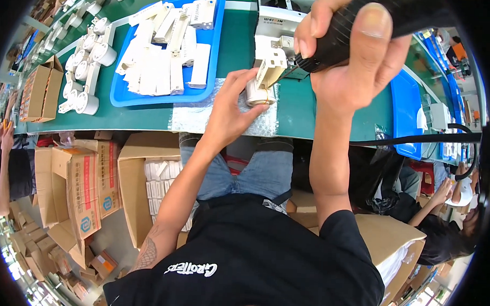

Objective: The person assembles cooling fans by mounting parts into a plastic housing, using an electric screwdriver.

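My right hand (361, 76) is wrapped around a black electric screwdriver (338, 40), tilted so that its thin bit points down and left. The bit reaches the side of a white light fitting (269, 73), an upright rectangular box on a round base (259, 95). Thumb and fingers of my left hand (227, 112) close around that base from the left, steadying it on a sheet of clear bubble wrap (192, 116). Whether the bit touches a screw is too small to tell.
Left of my hands, a blue tray (115, 89) holds several white rectangular housings. Beyond it stand white round lamp heads (87, 104) and a small carton (42, 92). A metal-cased device (279, 27) is ahead; another blue tray (405, 110) and a black cable (413, 140) lie right.
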{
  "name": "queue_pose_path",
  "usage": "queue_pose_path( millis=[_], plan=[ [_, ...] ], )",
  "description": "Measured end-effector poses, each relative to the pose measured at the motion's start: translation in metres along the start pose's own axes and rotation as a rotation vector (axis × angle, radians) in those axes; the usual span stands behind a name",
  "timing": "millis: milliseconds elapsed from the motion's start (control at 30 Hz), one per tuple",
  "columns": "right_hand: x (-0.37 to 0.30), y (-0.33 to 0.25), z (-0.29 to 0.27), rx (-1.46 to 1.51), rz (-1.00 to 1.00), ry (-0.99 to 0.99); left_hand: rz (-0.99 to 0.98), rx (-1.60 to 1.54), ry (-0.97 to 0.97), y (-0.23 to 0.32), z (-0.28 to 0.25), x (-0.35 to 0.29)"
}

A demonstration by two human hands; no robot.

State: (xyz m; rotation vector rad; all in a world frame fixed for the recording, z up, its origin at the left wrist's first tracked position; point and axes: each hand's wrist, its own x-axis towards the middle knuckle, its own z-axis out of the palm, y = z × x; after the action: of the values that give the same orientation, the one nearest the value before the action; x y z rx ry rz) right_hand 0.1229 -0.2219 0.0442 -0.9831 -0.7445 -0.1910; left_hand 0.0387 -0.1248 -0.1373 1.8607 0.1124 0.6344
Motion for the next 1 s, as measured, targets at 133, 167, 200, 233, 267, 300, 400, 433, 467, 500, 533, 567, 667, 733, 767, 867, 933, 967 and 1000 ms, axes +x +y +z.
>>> queue_pose_path(
  millis=[133,167,200,233,267,300,400,433,467,500,533,567,667,733,767,867,933,967,1000],
  plan=[
    [0.017,0.030,-0.027,0.230,-0.155,-0.350,0.088,0.113,0.029,-0.001,-0.009,0.000],
    [0.009,0.035,-0.019,-0.018,-0.151,-0.195,0.130,0.131,0.048,-0.006,-0.013,-0.002],
    [0.011,0.043,-0.034,0.453,0.079,-0.357,0.097,0.074,0.056,-0.011,-0.005,-0.005],
    [0.008,0.035,-0.038,0.381,0.336,-0.108,0.157,0.036,0.111,-0.023,0.003,-0.009],
    [0.018,0.018,-0.042,0.162,0.064,-0.312,0.144,-0.095,0.093,-0.020,0.022,-0.001],
    [0.012,0.033,-0.053,0.212,0.160,-0.114,0.180,0.092,0.098,-0.014,0.004,-0.014],
    [0.011,0.033,-0.057,0.264,0.155,-0.180,0.052,-0.110,-0.038,0.002,0.003,-0.006],
    [0.008,0.030,-0.047,0.206,0.122,-0.154,0.056,-0.096,-0.009,0.005,-0.001,-0.009],
    [0.007,0.028,-0.039,0.146,0.088,-0.124,0.044,-0.102,-0.004,0.007,-0.004,-0.011],
    [0.004,0.028,-0.035,0.144,0.077,-0.154,0.031,-0.110,-0.005,0.008,-0.007,-0.013],
    [0.003,0.027,-0.033,0.156,0.073,-0.166,0.037,-0.102,0.009,0.011,-0.008,-0.013],
    [0.002,0.027,-0.032,0.119,0.064,-0.103,0.038,-0.123,0.000,0.013,-0.009,-0.013],
    [-0.003,0.027,-0.028,0.088,0.032,0.041,-0.015,-0.153,-0.037,0.015,-0.008,-0.011],
    [-0.007,0.023,-0.025,-0.162,-0.102,0.130,0.016,-0.165,-0.026,0.014,-0.007,-0.009],
    [-0.007,0.024,-0.032,-0.134,-0.052,0.140,0.020,-0.166,-0.026,0.013,-0.007,-0.009],
    [-0.001,0.017,-0.045,0.028,0.035,0.101,0.049,-0.118,-0.006,0.013,-0.007,-0.007],
    [0.005,0.014,-0.071,0.108,0.071,0.080,-0.027,-0.189,-0.066,0.016,-0.010,-0.006],
    [0.007,0.018,-0.096,0.175,0.100,0.013,-0.030,-0.181,-0.056,0.018,-0.014,-0.007],
    [0.009,0.019,-0.110,0.233,0.125,-0.051,-0.041,-0.190,-0.053,0.019,-0.015,-0.008]
  ],
)
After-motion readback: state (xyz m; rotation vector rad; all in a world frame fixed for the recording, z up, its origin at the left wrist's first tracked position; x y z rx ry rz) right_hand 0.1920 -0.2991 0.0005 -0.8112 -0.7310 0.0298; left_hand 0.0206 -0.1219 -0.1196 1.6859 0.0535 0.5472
